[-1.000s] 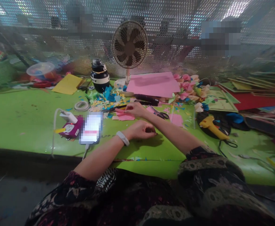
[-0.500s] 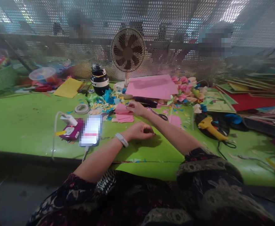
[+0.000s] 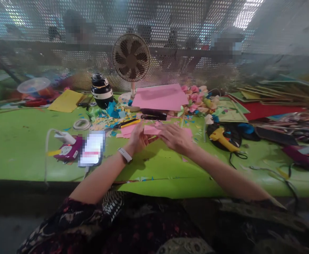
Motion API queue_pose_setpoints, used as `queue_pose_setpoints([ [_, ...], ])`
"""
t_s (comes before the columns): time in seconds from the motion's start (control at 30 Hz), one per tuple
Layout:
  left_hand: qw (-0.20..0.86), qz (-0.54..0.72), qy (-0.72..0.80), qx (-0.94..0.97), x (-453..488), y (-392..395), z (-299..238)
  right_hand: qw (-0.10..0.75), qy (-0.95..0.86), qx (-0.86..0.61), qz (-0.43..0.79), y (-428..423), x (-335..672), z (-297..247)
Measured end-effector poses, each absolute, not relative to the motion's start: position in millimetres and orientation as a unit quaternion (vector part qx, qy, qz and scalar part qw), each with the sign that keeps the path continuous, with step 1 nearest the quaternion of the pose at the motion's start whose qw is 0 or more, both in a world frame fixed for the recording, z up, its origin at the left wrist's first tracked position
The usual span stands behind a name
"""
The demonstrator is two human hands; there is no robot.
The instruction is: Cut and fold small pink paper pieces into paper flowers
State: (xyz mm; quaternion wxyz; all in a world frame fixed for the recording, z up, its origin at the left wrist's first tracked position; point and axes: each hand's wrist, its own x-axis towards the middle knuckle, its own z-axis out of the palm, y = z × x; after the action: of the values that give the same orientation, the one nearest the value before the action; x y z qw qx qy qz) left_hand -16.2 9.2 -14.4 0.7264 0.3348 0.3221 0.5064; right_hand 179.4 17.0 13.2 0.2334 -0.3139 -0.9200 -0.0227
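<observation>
A small piece of pink paper (image 3: 151, 130) is stretched between my two hands above the green table. My left hand (image 3: 138, 139), with a white band at the wrist, pinches its left end. The fingers of my right hand (image 3: 175, 138) close over its right end. Pink paper pieces (image 3: 126, 131) lie beside and behind my left hand, partly covered. A long yellow-and-black tool (image 3: 129, 123) lies across them just beyond my left fingers; its exact kind is unclear, and I cannot tell whether the hand touches it.
Paper scraps (image 3: 104, 121), a black stapler-like tool (image 3: 153, 114) and large pink sheets (image 3: 161, 97) lie behind. At left are a phone (image 3: 92, 148), a purple power box (image 3: 69, 150) and a tape roll (image 3: 81, 124); at right, a yellow glue gun (image 3: 224, 138). A fan (image 3: 131, 58) and bottle (image 3: 101, 91) stand behind.
My right hand has come back from the pink stack to meet my left, which has moved forward. Pink paper is now held between them. The yellow-and-black tool now shows near my left hand.
</observation>
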Motion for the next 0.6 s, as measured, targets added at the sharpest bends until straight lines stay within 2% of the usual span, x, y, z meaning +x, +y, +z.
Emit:
queue_pose_setpoints([
  [0.27,0.703,0.495,0.286,0.424,-10.4,1.2,-20.6,0.363,-0.863,-0.349,0.039,15.1,180.4,-9.6],
  [0.6,0.702,0.493,0.280,0.431,-9.8,-1.1,-24.4,0.440,-0.830,-0.326,0.108,15.2,183.1,-13.3],
])
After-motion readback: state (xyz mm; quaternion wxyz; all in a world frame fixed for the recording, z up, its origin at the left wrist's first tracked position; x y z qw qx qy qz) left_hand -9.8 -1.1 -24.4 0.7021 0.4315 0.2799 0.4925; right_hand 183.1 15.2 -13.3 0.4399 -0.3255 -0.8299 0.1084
